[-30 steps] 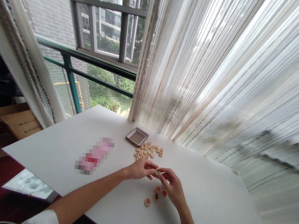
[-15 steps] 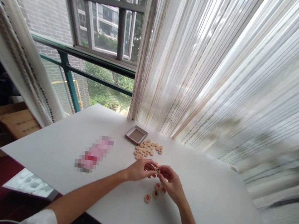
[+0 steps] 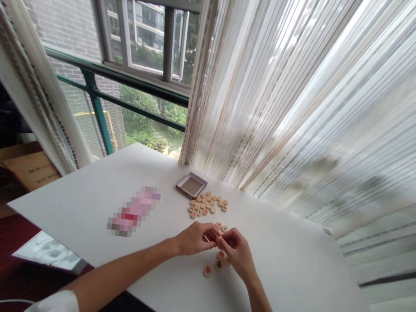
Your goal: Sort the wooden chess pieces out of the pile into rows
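Note:
My left hand [image 3: 197,239] and my right hand [image 3: 235,252] meet fingertip to fingertip above the white table [image 3: 291,280]. Both are closed in a pinch on a round wooden Chinese chess piece [image 3: 220,235], of which only a sliver shows between the fingers. Just beyond the fingertips lie a red-marked piece [image 3: 218,225] and a dark-marked piece [image 3: 224,228]. On the near side are a red-marked piece [image 3: 207,270], a dark-marked one [image 3: 218,264] and another red one [image 3: 221,254]. My right hand partly covers one more piece beside these.
Several loose chess pieces [image 3: 202,206] lie grouped farther back, many blank side up. Behind them sits a shallow square box [image 3: 191,185]. A blurred pink item [image 3: 136,211] is on the left of the table. Curtains [image 3: 273,108] hang along the far edge.
The piece between my fingertips showed its dark-marked face earlier and is now mostly covered. My fingers have drawn closer together, and two pieces beyond them have come into plainer view.

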Motion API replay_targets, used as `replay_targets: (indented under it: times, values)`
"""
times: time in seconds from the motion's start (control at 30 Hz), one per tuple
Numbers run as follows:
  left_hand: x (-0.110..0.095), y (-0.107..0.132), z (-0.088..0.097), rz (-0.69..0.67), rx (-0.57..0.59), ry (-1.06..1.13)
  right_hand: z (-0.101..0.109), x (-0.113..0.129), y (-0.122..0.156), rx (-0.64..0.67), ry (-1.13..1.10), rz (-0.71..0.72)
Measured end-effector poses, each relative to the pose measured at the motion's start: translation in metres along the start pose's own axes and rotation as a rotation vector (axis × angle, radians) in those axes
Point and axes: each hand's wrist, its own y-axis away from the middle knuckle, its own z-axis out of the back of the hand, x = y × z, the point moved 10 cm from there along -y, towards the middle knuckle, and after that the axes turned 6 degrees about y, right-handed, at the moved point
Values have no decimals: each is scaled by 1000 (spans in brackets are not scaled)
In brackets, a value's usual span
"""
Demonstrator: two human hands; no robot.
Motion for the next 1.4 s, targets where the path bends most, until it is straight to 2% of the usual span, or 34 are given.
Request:
replay_targets:
  times: [0.17,0.33,0.4,0.47,0.6,0.7,0.87,1.03,1.4]
  values:
    - [7,7,5,37,-9,-45,-9,1,3,25,19,-3]
    - [-3,20,11,-32,15,-195,-22,5,7,126,10,4]
    - [-8,26,15,-66,2,-289,-22,9,8,144,58,20]
    - [-10,31,19,-88,5,-362,-11,14,8,110,112,40]
    - [-6,42,22,-103,36,-463,30,17,2,-75,164,66]
    - [-3,49,22,-130,51,-531,62,10,-1,-228,182,63]
    - [1,53,21,-152,54,-590,96,-6,-2,-368,265,64]
    - [-2,50,19,-198,52,-629,113,-22,-3,-445,300,34]
    - [0,44,12,-246,72,-671,129,-46,-6,-501,324,-34]
